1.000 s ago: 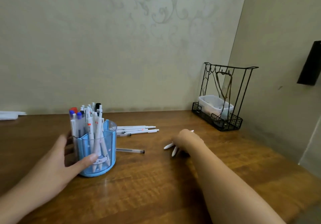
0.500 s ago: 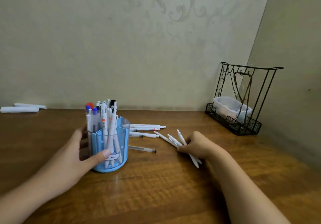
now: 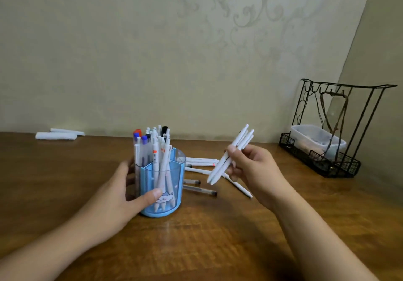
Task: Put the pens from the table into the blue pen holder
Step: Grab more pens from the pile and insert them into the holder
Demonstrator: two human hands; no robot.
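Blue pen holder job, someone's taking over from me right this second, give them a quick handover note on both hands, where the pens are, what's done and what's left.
Left hand: grips the blue pen holder, steadying it on the table.
Right hand: holds a bundle of white pens in the air, right of the holder, tilted, not yet over it.
Done: many pens already stand in the holder.
Left: drop the held bundle in, then collect the loose white pens lying behind the holder's right side, the two clear pens with dark caps beside it, and one white pen under the right hand.
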